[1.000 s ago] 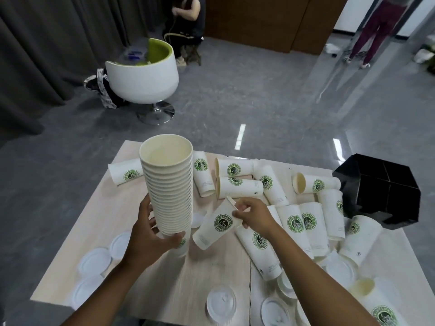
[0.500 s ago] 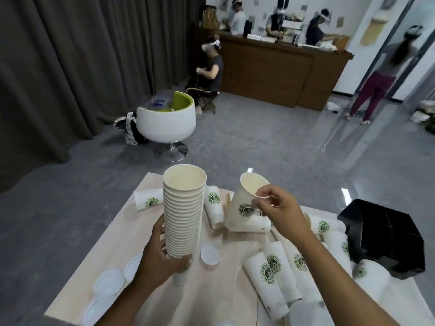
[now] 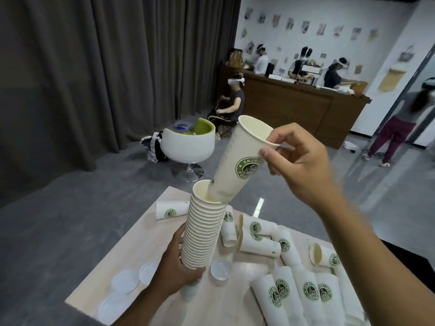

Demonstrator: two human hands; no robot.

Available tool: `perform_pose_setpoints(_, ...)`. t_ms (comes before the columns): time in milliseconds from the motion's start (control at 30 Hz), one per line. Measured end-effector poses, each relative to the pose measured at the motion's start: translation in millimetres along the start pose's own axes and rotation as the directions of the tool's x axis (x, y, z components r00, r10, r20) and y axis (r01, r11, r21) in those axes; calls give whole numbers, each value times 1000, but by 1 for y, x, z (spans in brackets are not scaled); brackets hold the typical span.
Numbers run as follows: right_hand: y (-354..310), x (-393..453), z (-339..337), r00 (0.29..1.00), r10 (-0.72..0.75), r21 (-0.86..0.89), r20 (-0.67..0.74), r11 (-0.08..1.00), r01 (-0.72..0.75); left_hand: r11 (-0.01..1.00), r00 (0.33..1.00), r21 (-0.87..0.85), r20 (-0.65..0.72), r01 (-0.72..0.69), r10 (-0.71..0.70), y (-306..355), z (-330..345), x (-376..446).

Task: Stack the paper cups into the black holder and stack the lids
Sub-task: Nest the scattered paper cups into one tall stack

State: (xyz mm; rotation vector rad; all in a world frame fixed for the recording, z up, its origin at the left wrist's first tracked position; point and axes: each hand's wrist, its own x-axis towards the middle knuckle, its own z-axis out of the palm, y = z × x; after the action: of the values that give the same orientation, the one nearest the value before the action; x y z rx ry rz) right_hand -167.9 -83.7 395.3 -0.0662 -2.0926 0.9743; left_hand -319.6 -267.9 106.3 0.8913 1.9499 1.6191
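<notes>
From the head camera, the tall stack of nested cups stands up off the desk and everything else sits around it. The left hand has its fingers curled round the stack near the bottom, holding it upright. The right hand is up above and to the right of the stack, pinching the rim of a single paper cup between thumb and fingers. That cup is tilted, mouth up and away, and its base has just entered the mouth of the top cup in the stack.

Right of the stack, loose cups lie on their sides across the desk, green logos showing, some touching one another. One more cup lies on its side just behind the stack to the left. A white lid lies flat right beside the foot of the stack, and several lids lie near the desk's left edge, left of the holding hand. A dark shape at the far right edge, behind the right forearm, may be the black holder; I cannot tell.

Beyond the stack, on the grey floor, stands a white tub chair
</notes>
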Motion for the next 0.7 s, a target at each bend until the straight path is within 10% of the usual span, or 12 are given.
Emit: perform_pose_setpoints(700,-5,8,18,999,6,46,-38,999,-4,995,997,65,-18,77,-76,20,-11,-19)
